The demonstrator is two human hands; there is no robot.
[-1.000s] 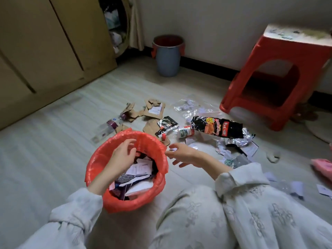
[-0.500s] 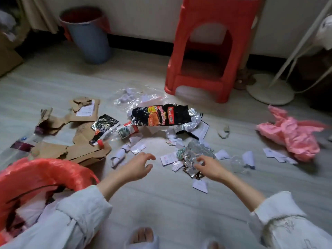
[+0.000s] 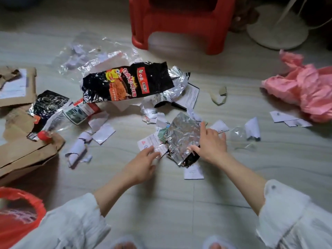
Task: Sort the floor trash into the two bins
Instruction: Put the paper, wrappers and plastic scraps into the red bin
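Note:
Trash lies scattered on the floor. A crumpled silver foil wrapper sits in the middle, and my right hand rests on its right edge with fingers spread, thumb at its lower edge. My left hand reaches toward white paper scraps just left of the foil, fingertips touching them. A large black snack bag lies behind. The red-lined bin stands at the lower left, partly out of frame. The second bin is out of view.
Torn brown cardboard and a small bottle lie at the left. A red plastic stool stands behind, a white fan base beside it. A crumpled pink bag lies right. More paper scraps dot the floor.
My view has swung from the red-lined bin to the trash pile. Both hands left the bin and moved forward onto the foil wrapper and paper scraps.

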